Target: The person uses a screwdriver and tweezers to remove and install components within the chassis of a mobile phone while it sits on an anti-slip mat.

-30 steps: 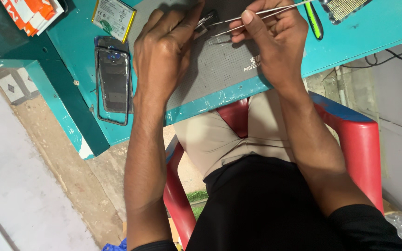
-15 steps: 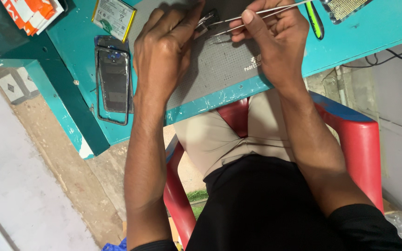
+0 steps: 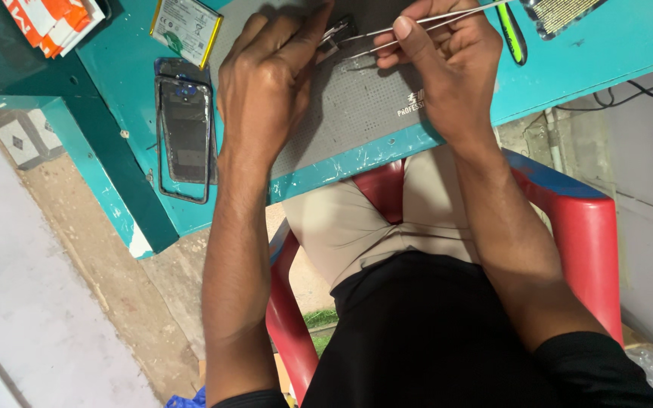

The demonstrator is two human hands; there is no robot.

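Right hand [image 3: 447,68] is pinching a pair of thin metal tweezers [image 3: 417,26], fingers closed tight around them, tips aimed at a small dark part [image 3: 339,32] near the top edge of the grey work mat [image 3: 349,113]. Left hand [image 3: 270,75] lies curled over the mat with its fingertips pressing down on that same little part, so it's pinned between the fingers and the tweezer tips. Can't tell what the part is, mostly hidden.

The mat sits on a teal table [image 3: 130,68]. Left of it lies a phone back cover [image 3: 184,140], a flat battery [image 3: 185,21] just above that, and an orange-and-white box [image 3: 51,19] in the corner. A green-handled tool [image 3: 513,34] lies to the right.
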